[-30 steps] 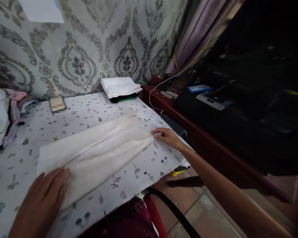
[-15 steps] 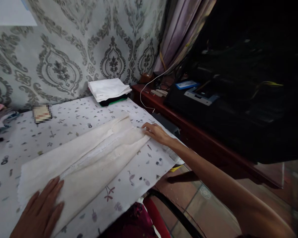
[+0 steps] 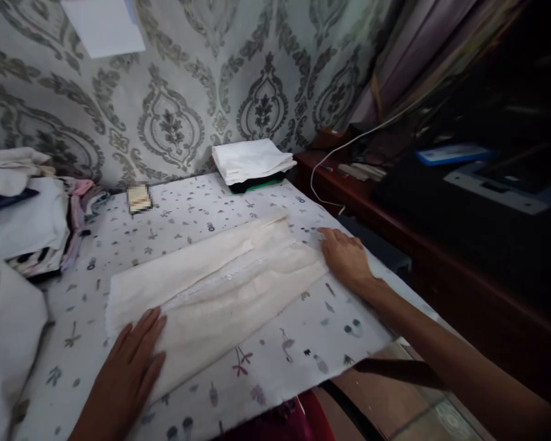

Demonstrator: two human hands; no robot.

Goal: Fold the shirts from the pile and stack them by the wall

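A cream cloth garment [image 3: 220, 294] with a lacy strip down its middle lies folded lengthwise on the patterned white table cover [image 3: 298, 349]. My left hand [image 3: 133, 361] rests flat on its near left end, fingers stretched out. At the garment's right end is my right hand [image 3: 346, 257], its fingers bent and turned down beside the edge of the cloth; whether they pinch any fabric is hidden.
Piles of clothes [image 3: 27, 214] fill the left side. Folded white cloths [image 3: 254, 160] are stacked at the back by the patterned wall. A small card [image 3: 139, 198] lies at the back left. A dark red desk [image 3: 362, 214] with a cable stands right.
The view has turned left, so everything sits further right and more clothes show. My right hand has moved slightly off the garment's end, towards the table's right side. My left hand stays on the cloth.
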